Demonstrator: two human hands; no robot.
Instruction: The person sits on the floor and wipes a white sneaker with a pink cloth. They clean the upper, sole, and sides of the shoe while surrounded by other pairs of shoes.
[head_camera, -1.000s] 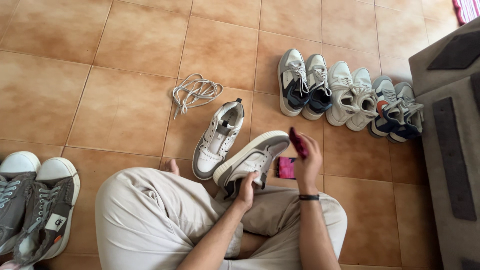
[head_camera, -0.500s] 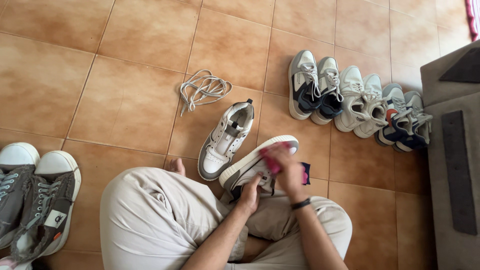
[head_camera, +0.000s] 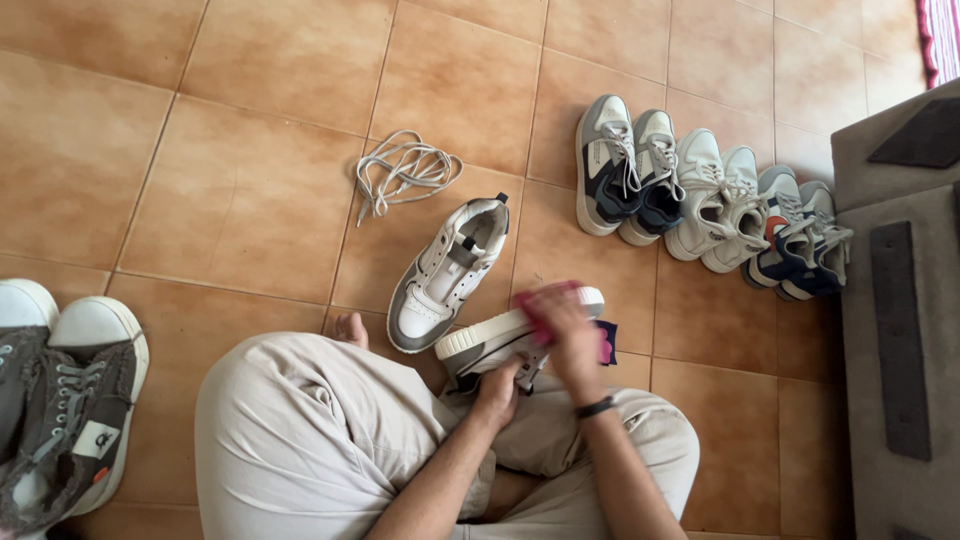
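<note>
The left hand (head_camera: 497, 385) grips the white sneaker (head_camera: 515, 335) from below, sole edge facing up and long axis running left-right. The right hand (head_camera: 565, 335), fingers clenched on a pink cloth (head_camera: 535, 310), rests on the sole's right end.

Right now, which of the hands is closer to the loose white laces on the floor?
Left. The left hand grips the cream-soled sneaker from below, on the side toward the laces; the right hand rests on the sole's far end, farther away.
</note>
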